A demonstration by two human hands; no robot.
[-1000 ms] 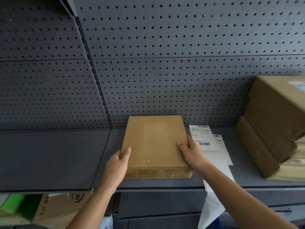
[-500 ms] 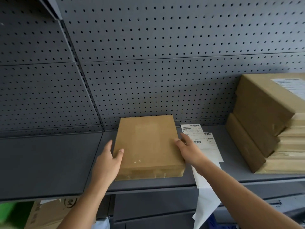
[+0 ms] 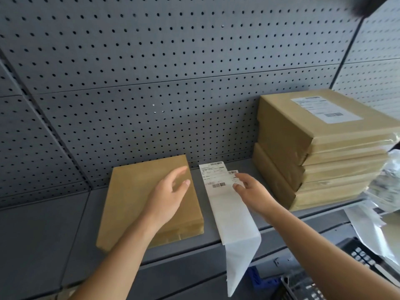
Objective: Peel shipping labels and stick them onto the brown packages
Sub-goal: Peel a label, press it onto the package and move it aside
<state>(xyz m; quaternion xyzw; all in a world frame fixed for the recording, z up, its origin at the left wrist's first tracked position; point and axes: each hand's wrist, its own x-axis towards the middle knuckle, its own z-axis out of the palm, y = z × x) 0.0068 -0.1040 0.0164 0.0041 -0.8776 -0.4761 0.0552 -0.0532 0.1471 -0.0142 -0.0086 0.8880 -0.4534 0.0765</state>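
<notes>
While the left hand (image 3: pixel 167 197) hovered spread over the unlabelled brown package (image 3: pixel 138 198) on the grey shelf (image 3: pixel 43 234), the right hand (image 3: pixel 252 190), fingers loosely parted, reached onto the label strip (image 3: pixel 225 204) just beside it; labelled packages (image 3: pixel 307 148) stood stacked behind.

Hands over the brown package (image 3: pixel 138 191) and label strip (image 3: pixel 225 200)

My left hand (image 3: pixel 167 195) hovers spread above the package; my right hand (image 3: pixel 252 190) reaches, fingers apart, onto the strip just right of it. Farther right stands a labelled stack of packages (image 3: pixel 303 148).

Grey pegboard wall (image 3: pixel 151 61), grey shelf (image 3: pixel 43 234)
</notes>
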